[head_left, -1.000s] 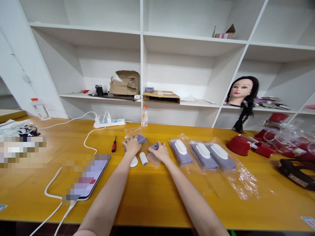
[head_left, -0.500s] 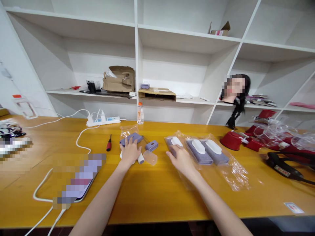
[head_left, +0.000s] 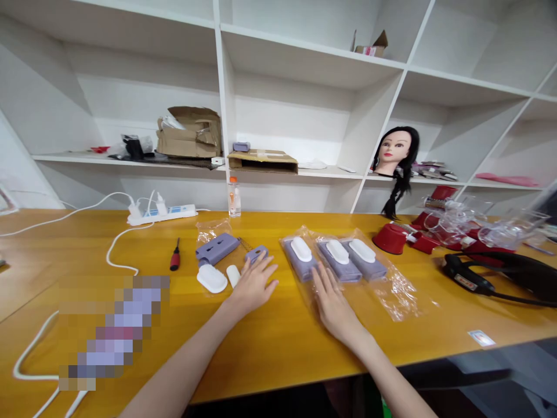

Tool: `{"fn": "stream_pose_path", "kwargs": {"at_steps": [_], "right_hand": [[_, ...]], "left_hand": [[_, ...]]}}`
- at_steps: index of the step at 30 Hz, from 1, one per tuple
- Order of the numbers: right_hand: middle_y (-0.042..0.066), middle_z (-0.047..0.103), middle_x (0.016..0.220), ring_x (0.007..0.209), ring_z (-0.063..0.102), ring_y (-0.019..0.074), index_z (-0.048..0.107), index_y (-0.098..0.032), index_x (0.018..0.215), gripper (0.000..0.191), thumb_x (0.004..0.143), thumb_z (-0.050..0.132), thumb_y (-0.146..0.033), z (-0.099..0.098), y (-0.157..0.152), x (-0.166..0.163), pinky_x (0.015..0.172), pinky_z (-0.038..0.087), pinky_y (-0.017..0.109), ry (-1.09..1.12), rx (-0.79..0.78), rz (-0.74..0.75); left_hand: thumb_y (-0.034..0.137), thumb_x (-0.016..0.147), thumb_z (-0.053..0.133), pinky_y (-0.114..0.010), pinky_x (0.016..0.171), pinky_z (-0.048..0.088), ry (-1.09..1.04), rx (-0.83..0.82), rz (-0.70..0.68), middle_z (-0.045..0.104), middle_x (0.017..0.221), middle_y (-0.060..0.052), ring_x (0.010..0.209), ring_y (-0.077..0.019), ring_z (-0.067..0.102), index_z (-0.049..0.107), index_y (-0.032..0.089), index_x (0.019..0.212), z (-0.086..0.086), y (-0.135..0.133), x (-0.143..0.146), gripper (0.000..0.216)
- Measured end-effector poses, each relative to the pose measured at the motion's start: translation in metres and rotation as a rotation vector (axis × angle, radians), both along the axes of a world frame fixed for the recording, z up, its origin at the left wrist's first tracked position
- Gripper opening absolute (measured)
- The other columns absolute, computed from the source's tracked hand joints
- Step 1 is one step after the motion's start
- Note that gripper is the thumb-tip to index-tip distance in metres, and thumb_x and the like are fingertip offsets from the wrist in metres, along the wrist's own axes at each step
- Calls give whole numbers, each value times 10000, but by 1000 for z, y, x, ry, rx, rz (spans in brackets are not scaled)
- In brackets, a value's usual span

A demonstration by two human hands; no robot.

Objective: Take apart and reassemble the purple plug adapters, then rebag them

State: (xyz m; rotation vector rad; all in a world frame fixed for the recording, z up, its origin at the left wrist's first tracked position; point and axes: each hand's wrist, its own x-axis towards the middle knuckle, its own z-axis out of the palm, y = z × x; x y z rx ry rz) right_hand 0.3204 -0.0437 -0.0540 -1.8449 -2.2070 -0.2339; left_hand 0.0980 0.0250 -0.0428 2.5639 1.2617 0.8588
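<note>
My left hand [head_left: 253, 284] is open, fingertips at a small purple case [head_left: 256, 253] with a chain. It hides most of what lies beneath its palm. Left of it lie a larger purple case [head_left: 217, 248] with cut-outs, a white oval piece [head_left: 212, 278] and a small white cylinder [head_left: 233, 275]. My right hand [head_left: 337, 305] is open, its fingers stretched out beside the lower end of a purple block with a white oval top [head_left: 300, 260], in clear plastic. Two similar wrapped blocks, a middle one [head_left: 339, 261] and a right one [head_left: 364, 259], lie to its right.
A red-handled screwdriver [head_left: 174, 258], a power strip [head_left: 163, 215] with cables and a clear bottle [head_left: 234, 198] are on the left. To the right are red cups [head_left: 389, 239], clear plastic parts and a black strapped device [head_left: 467, 277]. Shelves with cardboard and a mannequin head [head_left: 395, 148] stand behind.
My left hand has moved right, off the larger purple case to the small one. The right hand has slid down from the left wrapped block's top to its lower end. The view has turned right.
</note>
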Motion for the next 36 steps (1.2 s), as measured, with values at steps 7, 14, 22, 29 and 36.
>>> {"fn": "stream_pose_path", "kwargs": {"at_steps": [7,14,22,29,36], "right_hand": [[248,455,1209,1108,441,344,241,-24,1335,694,824,430,-454,-3,49,-27,902,358,439,154,116,-316],[198,424,1164,998,527,293,245,-81,1307,589,854,369,-437,7,42,-25,834,411,402,463,183,-273],[165,401,1188,1046,497,293,279,-137,1303,615,799,478,-428,16,-2,-49,876,413,422,481,192,-121],[185,383,1216,982,528,305,294,-133,1319,662,751,524,-384,20,-38,-30,814,454,453,439,255,-202],[100,472,1126,979,530,246,426,-199,1242,520,758,523,-363,45,-103,19,825,450,372,616,380,-243]], "left_hand": [[270,760,513,-396,961,358,-334,-198,-216,610,1141,-77,1050,-235,549,616,240,1070,-3,-14,30,328],[525,753,479,-434,818,426,-826,-1104,-16,546,1216,-151,821,-249,647,511,199,1165,5,-10,50,525],[239,832,438,-233,681,481,-1686,-1152,211,665,771,-24,661,-122,623,574,168,950,14,38,86,193],[168,849,401,-271,604,486,-1630,-1012,364,609,743,-3,584,-123,619,531,182,945,19,93,80,162],[320,829,510,-408,789,474,-1286,-930,437,528,1140,-93,959,-200,547,498,152,1144,10,116,83,356]]}}
